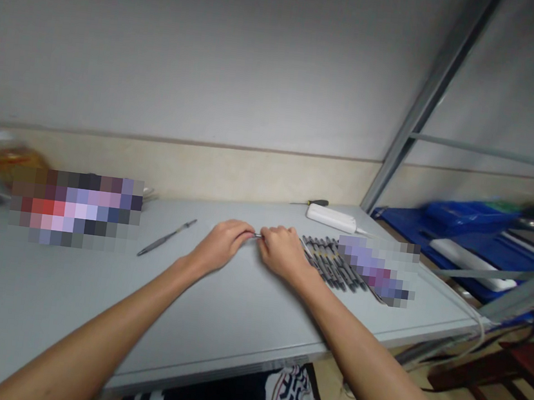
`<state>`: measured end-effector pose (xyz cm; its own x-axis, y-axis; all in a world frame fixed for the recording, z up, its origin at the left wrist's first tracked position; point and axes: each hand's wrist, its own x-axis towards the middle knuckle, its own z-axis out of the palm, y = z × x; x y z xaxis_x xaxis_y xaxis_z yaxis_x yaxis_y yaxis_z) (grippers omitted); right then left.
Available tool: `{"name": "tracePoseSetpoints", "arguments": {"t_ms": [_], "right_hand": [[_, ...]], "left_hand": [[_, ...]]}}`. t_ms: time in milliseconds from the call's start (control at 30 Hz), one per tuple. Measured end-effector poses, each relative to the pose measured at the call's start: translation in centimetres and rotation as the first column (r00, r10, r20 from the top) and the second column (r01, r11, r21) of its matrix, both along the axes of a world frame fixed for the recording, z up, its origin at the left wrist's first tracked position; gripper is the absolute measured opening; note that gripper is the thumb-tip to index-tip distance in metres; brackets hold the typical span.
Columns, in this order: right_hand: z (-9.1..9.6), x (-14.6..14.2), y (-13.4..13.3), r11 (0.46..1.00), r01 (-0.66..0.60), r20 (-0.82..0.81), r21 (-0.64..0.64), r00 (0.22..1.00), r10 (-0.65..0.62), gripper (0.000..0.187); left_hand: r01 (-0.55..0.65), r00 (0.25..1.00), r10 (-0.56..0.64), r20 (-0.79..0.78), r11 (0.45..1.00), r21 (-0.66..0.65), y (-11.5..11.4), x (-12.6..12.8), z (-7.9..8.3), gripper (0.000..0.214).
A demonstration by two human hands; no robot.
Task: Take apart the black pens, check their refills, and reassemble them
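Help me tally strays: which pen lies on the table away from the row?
The pen to the left of the left hand. It lies alone, whereas the row of pens sits side by side near the right hand.

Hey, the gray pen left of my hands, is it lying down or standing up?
Lying down: the gray pen stretches lengthwise along the tabletop, apart from the left hand.
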<state>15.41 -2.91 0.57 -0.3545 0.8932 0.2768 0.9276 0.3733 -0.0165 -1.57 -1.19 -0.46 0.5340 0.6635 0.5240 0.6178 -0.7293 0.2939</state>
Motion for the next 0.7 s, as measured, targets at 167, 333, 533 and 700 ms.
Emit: {"name": "tracePoseSetpoints", "arguments": {"t_ms": [167, 333, 533, 700], "right_hand": [[-0.2, -0.9, 0.3, 0.98, 0.129, -0.062, -0.154, 0.988, -0.14, 0.035], [-0.3, -0.9, 0.7, 0.95, 0.005, -0.099, -0.311, 0.994, -0.037, 0.037], [-1.6, -2.5, -0.3, 0.991, 0.026, 0.027, -0.132, 0.999, -0.023, 0.039], [-1.4, -2.4, -0.1, 0.995, 0.013, 0.088, -0.095, 0.996, -0.004, 0.034]], "left_hand": [[-0.04, 0.906, 0.133, -0.402, 0.972, 0.23, -1.0, 0.8, 0.7, 0.032], [-0.104, 0.793, 0.25, -0.556, 0.954, 0.282, -0.9, 1.6, 0.6, 0.022], [-0.335, 0.709, 0.338, -0.619, 0.934, 0.126, -0.8, 2.1, 0.3, 0.027], [-0.474, 0.682, 0.416, -0.602, 0.878, 0.07, -1.2, 2.4, 0.4, 0.028]]}}
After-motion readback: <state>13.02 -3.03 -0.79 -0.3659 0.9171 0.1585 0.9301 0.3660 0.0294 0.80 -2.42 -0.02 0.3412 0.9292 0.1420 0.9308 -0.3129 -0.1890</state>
